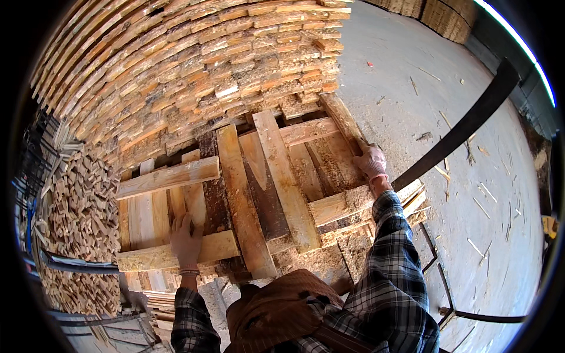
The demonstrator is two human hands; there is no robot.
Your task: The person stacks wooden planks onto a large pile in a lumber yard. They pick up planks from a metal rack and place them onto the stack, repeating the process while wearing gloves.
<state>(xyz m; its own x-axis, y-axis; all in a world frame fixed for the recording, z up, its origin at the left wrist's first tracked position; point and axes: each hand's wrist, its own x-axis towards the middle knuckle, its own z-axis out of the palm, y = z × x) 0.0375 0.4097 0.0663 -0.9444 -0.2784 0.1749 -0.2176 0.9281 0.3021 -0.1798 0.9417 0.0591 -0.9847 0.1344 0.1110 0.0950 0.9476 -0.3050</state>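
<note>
A low stack of sawdust-dusted boards lies in front of me, some crossways over others. My left hand (186, 238) reaches over a short light board (220, 247) at the near left of the stack, its fingers bent past the far edge. At the right end, my right hand (372, 163) is closed around the near end of another board (341, 117), which slants away toward the big pile. Two long boards, a left one (238, 188) and a right one (285, 176), run across the middle between my hands. The fingertips under the right board are hidden.
A tall pile of rough boards (206, 65) stands just beyond. Left is a heap of wood offcuts (82, 217). A dark curved metal bar (465, 123) rises beside my right forearm. Wood splinters litter the grey floor (412, 65); a thin metal frame (444, 288) is at lower right.
</note>
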